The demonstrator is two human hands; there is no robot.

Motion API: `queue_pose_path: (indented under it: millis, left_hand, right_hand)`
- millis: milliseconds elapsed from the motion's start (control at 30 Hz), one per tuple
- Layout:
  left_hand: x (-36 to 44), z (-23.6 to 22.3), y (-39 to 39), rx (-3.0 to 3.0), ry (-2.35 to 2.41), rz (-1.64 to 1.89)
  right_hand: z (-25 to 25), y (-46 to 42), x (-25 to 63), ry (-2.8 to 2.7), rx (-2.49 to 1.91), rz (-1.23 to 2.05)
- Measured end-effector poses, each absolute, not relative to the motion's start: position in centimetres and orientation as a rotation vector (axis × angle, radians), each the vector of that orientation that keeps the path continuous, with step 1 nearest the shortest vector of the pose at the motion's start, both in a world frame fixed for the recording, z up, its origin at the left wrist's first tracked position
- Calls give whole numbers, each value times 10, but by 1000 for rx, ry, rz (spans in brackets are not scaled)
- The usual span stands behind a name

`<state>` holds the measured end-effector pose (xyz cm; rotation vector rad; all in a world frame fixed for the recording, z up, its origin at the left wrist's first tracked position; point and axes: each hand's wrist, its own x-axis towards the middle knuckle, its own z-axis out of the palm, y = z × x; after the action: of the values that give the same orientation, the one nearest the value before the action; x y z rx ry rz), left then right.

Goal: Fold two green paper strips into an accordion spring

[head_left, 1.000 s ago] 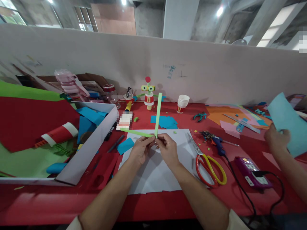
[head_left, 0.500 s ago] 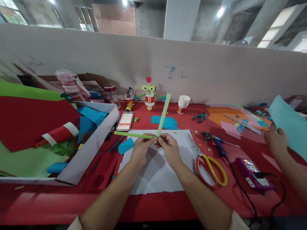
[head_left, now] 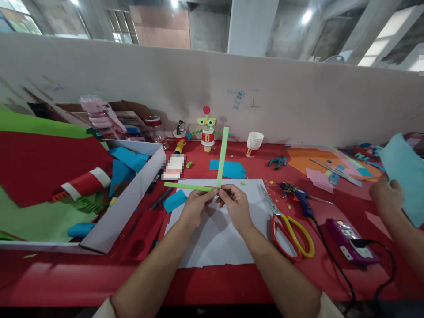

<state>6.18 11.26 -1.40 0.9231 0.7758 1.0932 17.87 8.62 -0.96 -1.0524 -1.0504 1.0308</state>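
Two light green paper strips meet between my fingertips over the white paper (head_left: 212, 238). One green paper strip (head_left: 223, 157) stands almost upright; the other green paper strip (head_left: 185, 186) points out to the left, nearly level. My left hand (head_left: 196, 204) pinches them near the joined end. Just beside it, my right hand (head_left: 234, 204) pinches the same corner with thumb and fingers. How the strips are joined there is hidden by the fingers. Behind them stands a paper-cup robot figure (head_left: 207, 136) with spring-like green arms and big eyes.
Scissors (head_left: 287, 236) lie right of the white paper, near a glue gun (head_left: 302, 201) and a purple power socket (head_left: 353, 245). A box (head_left: 129, 198) of coloured paper fills the left. Paper cups (head_left: 254, 142) stand behind. At right, another person's hand (head_left: 387, 194) holds blue paper (head_left: 404, 176).
The raised green strip has swung left to a steeper angle, and the level strip's outer end has shifted slightly right. Both hands keep their pinch. The other person's hand moved a little right.
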Motion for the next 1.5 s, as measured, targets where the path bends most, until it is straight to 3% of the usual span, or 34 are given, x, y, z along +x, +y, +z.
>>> queue_pose_path:
  millis: [167, 533, 1000, 1500]
  left_hand:
    - [61, -12, 116, 688, 793, 1111]
    - [57, -7, 115, 446, 716, 889]
    - [66, -9, 110, 783, 723, 1070]
    - [69, -2, 103, 952, 914, 1217]
  right_hand:
    - [-9, 86, 177, -1142, -1010, 1050]
    - [-5, 76, 178, -1388, -1117, 617]
    - [-9, 85, 178, -1096, -1009, 1035]
    - [-14, 89, 179, -1075, -1016, 1031]
